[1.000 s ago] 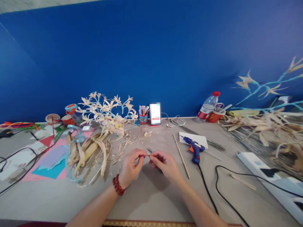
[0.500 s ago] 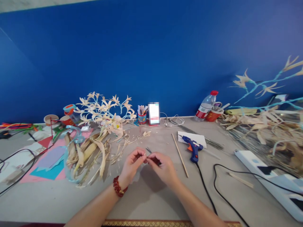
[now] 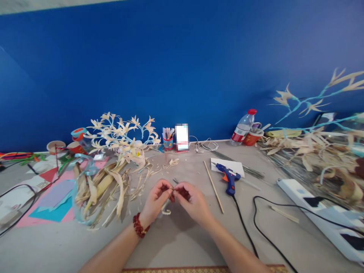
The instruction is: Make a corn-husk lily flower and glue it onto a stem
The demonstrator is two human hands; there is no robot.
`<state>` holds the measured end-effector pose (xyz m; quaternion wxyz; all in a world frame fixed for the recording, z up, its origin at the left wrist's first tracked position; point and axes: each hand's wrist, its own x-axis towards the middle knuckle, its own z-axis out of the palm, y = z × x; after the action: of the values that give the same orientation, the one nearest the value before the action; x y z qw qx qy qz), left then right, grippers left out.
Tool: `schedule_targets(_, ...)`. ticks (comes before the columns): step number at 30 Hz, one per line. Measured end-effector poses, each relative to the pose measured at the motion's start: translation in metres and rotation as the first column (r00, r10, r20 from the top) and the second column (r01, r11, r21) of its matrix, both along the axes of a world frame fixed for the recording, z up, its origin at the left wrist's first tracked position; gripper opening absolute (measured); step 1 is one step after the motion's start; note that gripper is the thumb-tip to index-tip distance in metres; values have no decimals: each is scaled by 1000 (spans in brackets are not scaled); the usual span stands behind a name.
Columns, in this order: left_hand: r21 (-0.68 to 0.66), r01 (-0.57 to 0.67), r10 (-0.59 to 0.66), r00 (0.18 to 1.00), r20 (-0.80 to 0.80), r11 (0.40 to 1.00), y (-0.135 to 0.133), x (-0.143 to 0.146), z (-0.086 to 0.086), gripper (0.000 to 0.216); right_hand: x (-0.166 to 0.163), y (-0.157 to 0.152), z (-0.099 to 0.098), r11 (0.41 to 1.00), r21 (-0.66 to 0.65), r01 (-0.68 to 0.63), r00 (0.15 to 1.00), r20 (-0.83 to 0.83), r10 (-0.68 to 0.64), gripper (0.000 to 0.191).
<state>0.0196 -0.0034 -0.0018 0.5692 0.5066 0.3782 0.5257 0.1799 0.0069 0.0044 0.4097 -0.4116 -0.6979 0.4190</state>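
My left hand (image 3: 156, 199), with a red bead bracelet (image 3: 139, 226) at its wrist, pinches a thin pale corn husk strip (image 3: 166, 211). The strip's curled end hangs below my fingers. My right hand (image 3: 193, 201) meets the left one, its thumb and fingertips closed on the same small piece; the pinched part is mostly hidden. Just beyond my fingertips lies a thin dark tool tip (image 3: 175, 181), too little of it showing to name. Dried corn husks (image 3: 106, 185) lie in a heap left of my hands.
A blue glue gun (image 3: 228, 177) lies on white paper at the right, beside a wooden stick (image 3: 213, 185). Its black cord runs toward me near a white power strip (image 3: 315, 216). Husk flowers (image 3: 122, 132), a pen cup (image 3: 168, 142), a phone (image 3: 182, 137) and a bottle (image 3: 243, 127) stand behind.
A curled strip now hangs below my left fingers where none showed before. Both hands stay together, fingertips slightly shifted. The whole view has moved a little.
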Motion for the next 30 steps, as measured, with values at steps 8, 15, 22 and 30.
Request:
schedule_targets(8, 50, -44, 47, 997, -62, 998, 1, 2, -1, 9, 0, 0, 1, 1000, -6, -11, 1000, 24, 12, 7)
schedule_targets(15, 7, -56, 56, 997, -59, 998, 1, 1, 1, 9, 7, 4, 2, 996, -79, -40, 999, -5, 40, 5)
schedule_targets(22, -17, 34, -33, 999, 34, 999, 1, 2, 3, 11, 8, 5, 1, 995, -98, -25, 989, -148, 11, 8)
schedule_targets(30, 5, -37, 38, 999, -15, 999, 2, 5, 3, 14, 3, 3, -1, 998, -64, -8, 980, -198, -5, 12)
